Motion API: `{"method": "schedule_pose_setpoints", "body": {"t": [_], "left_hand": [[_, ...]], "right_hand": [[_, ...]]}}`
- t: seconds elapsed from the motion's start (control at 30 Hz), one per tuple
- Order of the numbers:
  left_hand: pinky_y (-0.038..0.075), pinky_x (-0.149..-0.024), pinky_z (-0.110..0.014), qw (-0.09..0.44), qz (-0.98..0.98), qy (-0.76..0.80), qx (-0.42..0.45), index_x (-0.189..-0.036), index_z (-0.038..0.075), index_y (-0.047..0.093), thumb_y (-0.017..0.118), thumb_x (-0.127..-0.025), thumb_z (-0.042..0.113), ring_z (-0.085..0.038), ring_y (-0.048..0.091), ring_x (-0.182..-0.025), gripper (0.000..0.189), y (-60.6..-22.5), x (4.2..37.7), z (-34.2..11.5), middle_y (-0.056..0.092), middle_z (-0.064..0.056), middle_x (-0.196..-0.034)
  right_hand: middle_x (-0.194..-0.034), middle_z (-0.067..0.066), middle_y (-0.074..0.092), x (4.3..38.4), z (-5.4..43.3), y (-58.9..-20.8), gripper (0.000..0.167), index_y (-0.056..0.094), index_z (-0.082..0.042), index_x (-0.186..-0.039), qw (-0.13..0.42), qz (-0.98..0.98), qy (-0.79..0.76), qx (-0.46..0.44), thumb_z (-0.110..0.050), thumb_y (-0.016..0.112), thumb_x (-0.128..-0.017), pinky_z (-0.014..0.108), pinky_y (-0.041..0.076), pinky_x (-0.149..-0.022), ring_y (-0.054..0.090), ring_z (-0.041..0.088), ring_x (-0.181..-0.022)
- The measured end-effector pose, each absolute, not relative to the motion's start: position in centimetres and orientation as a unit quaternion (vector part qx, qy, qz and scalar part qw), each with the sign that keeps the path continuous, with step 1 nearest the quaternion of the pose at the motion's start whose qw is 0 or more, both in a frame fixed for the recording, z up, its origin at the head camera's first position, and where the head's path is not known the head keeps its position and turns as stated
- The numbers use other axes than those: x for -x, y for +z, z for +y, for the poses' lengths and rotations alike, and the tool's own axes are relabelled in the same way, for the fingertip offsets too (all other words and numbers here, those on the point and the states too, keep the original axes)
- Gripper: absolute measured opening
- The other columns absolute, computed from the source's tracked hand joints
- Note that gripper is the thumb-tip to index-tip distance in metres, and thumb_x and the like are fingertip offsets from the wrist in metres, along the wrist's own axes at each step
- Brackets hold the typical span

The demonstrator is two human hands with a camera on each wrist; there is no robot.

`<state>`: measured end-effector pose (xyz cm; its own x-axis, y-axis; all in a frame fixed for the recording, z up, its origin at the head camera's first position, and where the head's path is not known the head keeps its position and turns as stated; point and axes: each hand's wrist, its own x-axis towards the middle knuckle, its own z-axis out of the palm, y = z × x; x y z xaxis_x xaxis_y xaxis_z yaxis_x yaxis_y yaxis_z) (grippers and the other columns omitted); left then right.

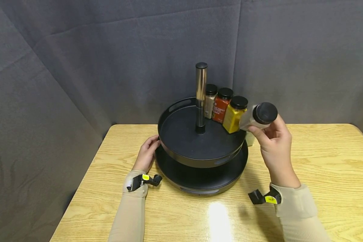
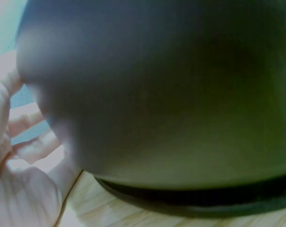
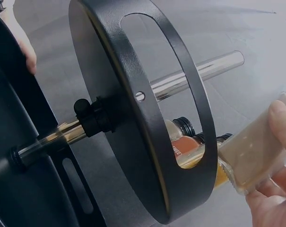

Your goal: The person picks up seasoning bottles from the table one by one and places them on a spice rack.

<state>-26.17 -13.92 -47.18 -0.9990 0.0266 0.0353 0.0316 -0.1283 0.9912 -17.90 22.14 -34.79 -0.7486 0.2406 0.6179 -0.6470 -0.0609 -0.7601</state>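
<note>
My right hand (image 1: 276, 141) holds a clear spice jar (image 3: 254, 146) of pale beige powder, with a black lid (image 1: 265, 113). It is tilted at the right rim of a black two-tier tray, overlapping the upper tier (image 1: 184, 134) in the head view. On that tier stand a yellow spice jar (image 1: 233, 116), a red one (image 1: 221, 107) and a beige one (image 1: 210, 101), all with black lids. My left hand (image 1: 146, 153) holds the tray's left edge, thumb and fingers at the rim; the tray hides its fingertips in the left wrist view (image 2: 133, 94).
A chrome post (image 1: 201, 90) rises through the upper tier. The lower tier (image 1: 199, 179) juts out beneath it toward the front. Behind the held jar, a pale object (image 1: 250, 138) shows partly. The wooden table (image 1: 326, 174) backs onto a grey curtain (image 1: 124, 74).
</note>
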Motion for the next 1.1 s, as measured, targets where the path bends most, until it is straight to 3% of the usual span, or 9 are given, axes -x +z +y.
{"method": "schedule_pose_setpoints", "body": {"t": [0.37, 0.67, 1.1], "left_hand": [[0.05, -0.092, -0.02, 0.003, -0.66, -0.751, 0.023, -0.138, -0.004, 0.053, 0.053, -0.103, 0.008, -0.009, 0.058, -0.107, 0.037, -47.3, 26.2, -14.0, 0.057, -0.007, -0.126], [0.05, -0.092, -0.02, 0.005, -0.658, -0.752, 0.023, -0.138, -0.005, 0.052, 0.052, -0.104, 0.005, -0.009, 0.058, -0.107, 0.036, -47.1, 26.1, -13.8, 0.058, -0.007, -0.127], [0.051, -0.091, -0.021, 0.009, -0.654, -0.756, 0.021, -0.137, -0.006, 0.053, 0.052, -0.103, 0.004, -0.009, 0.059, -0.106, 0.036, -47.3, 26.3, -13.8, 0.059, -0.006, -0.124]], "right_hand": [[-0.116, 0.007, 0.067, 17.6, 21.5, -34.8, 0.049, 0.063, 0.004, -0.13, 0.298, -0.617, 0.708, -0.173, 0.015, 0.073, -0.083, 0.021, 0.051, -0.081, 0.064, 0.015, -0.097], [-0.121, 0.003, 0.066, 17.5, 21.0, -35.2, 0.051, 0.062, 0.001, -0.132, 0.286, -0.643, 0.693, -0.16, 0.017, 0.07, -0.085, 0.022, 0.049, -0.095, 0.063, 0.016, -0.111], [-0.118, 0.001, 0.068, 17.8, 20.8, -35.5, 0.055, 0.061, -0.001, -0.135, 0.282, -0.676, 0.666, -0.143, 0.018, 0.071, -0.084, 0.02, 0.051, -0.094, 0.065, 0.014, -0.108]]}}
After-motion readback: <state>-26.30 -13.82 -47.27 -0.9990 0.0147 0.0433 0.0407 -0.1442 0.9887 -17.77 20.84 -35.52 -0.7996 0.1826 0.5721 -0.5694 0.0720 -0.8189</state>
